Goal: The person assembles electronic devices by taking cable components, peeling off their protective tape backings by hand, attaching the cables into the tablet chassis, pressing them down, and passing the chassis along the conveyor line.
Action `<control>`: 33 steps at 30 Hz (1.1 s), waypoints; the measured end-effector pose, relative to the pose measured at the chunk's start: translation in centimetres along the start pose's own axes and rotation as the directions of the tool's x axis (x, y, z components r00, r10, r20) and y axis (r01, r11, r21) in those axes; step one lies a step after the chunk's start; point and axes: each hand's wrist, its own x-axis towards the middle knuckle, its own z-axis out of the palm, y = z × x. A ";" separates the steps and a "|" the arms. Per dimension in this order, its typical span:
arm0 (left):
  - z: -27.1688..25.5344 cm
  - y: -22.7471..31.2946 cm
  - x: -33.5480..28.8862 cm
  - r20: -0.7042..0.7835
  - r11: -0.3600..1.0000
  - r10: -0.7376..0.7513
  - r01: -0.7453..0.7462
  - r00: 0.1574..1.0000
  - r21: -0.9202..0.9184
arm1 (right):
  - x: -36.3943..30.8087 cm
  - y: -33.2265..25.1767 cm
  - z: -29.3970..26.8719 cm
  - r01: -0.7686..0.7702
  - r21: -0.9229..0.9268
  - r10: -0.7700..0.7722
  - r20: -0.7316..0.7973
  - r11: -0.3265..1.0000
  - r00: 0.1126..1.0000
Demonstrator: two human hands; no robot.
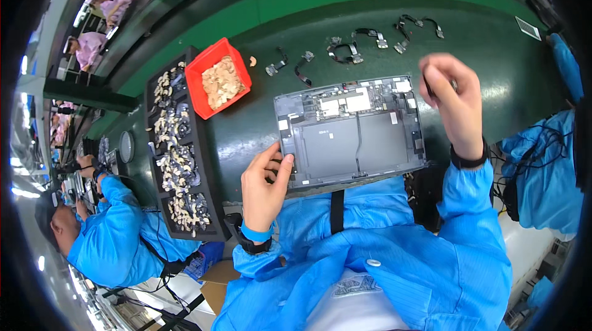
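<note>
An opened tablet (354, 130) lies at the table's near edge, its circuit board along the far side and two grey battery blocks below. My left hand (265, 186) grips the tablet's left edge, thumb on top and fingertips along the side. Raised just past the far right corner, my right hand (455, 87) is closed, thumb against curled fingers, around a small dark thing too hidden to name. Beyond the tablet lie several short dark flex cables with metal connectors, among them a cable (345, 53) and another cable (420, 25).
To the left, a red bin (195, 87) of small tan pieces rests against a black compartment tray (213, 207) filled with small dark and pale parts. A white-and-grey card (528, 28) lies at the far right. Co-workers in blue sit on both sides.
</note>
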 end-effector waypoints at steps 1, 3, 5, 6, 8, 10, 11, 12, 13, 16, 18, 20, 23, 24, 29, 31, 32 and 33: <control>-0.1 -0.2 -0.2 0.009 1.000 -0.010 0.010 1.000 -0.006 | -1.7 0.5 -0.9 -0.070 -0.113 0.064 -0.056 0.991 0.996; -0.4 0.2 -0.7 0.075 0.996 -0.036 0.042 0.997 -0.082 | -4.5 1.3 -1.3 -0.233 -0.237 0.194 -0.176 0.943 0.965; -1.3 2.6 -2.1 0.153 0.996 -0.078 0.084 0.985 -0.032 | -6.2 2.3 -0.5 -0.293 -0.158 0.252 -0.236 0.943 0.939; -1.3 3.3 -2.8 0.250 0.995 -0.057 0.033 0.967 0.097 | -6.9 3.2 -1.0 -0.262 -0.220 0.214 -0.221 0.940 0.952; -1.9 3.5 -3.9 0.388 0.978 -0.014 -0.068 0.922 0.198 | -6.8 3.0 -0.5 -0.274 -0.253 0.210 -0.253 0.928 0.944; -2.3 5.6 -3.5 0.416 0.941 0.085 -0.210 0.905 0.266 | -6.5 2.7 -0.1 -0.245 -0.289 0.168 -0.266 0.925 0.949; -2.2 7.0 -2.7 0.445 0.878 0.187 -0.352 0.876 0.324 | -6.3 2.9 -0.1 -0.250 -0.291 0.172 -0.269 0.924 0.948; -1.3 8.7 -1.8 0.455 0.843 0.273 -0.438 0.848 0.311 | -5.8 3.2 0.0 -0.239 -0.324 0.150 -0.277 0.915 0.949; 0.0 9.6 -0.7 0.426 0.777 0.417 -0.558 0.803 0.291 | -5.2 3.3 0.7 -0.218 -0.347 0.127 -0.265 0.912 0.956; 5.5 8.7 4.5 0.313 0.536 0.749 -0.811 0.584 0.233 | -4.0 4.6 2.3 -0.160 -0.372 0.067 -0.251 0.914 0.966; 8.0 7.9 7.8 0.351 0.490 0.754 -0.831 0.555 0.262 | -3.7 5.3 2.4 -0.155 -0.404 0.033 -0.294 0.902 0.955; 9.1 7.7 8.6 0.384 0.441 0.760 -0.850 0.524 0.288 | -4.0 4.8 2.4 -0.190 -0.370 0.067 -0.318 0.909 0.946; 9.6 7.4 9.6 0.430 0.439 0.762 -0.875 0.484 0.206 | -4.3 4.4 2.1 -0.249 -0.305 0.135 -0.351 0.919 0.927; 9.8 7.4 9.7 0.439 0.447 0.760 -0.876 0.480 0.183 | -4.3 4.2 2.0 -0.276 -0.281 0.169 -0.350 0.919 0.921; 10.0 7.6 10.3 0.470 0.426 0.750 -0.883 0.466 0.195 | -3.7 3.9 2.2 -0.311 -0.289 0.204 -0.346 0.905 0.916; 9.9 7.6 10.3 0.442 0.408 0.772 -0.889 0.457 0.207 | -3.7 4.0 2.2 -0.329 -0.302 0.215 -0.354 0.895 0.910; 9.7 7.5 10.4 0.443 0.412 0.771 -0.889 0.458 0.202 | -3.8 4.3 2.2 -0.304 -0.341 0.182 -0.345 0.890 0.921; 9.6 7.3 10.5 0.442 0.376 0.786 -0.902 0.432 0.212 | -3.8 4.6 2.2 -0.278 -0.379 0.149 -0.336 0.883 0.930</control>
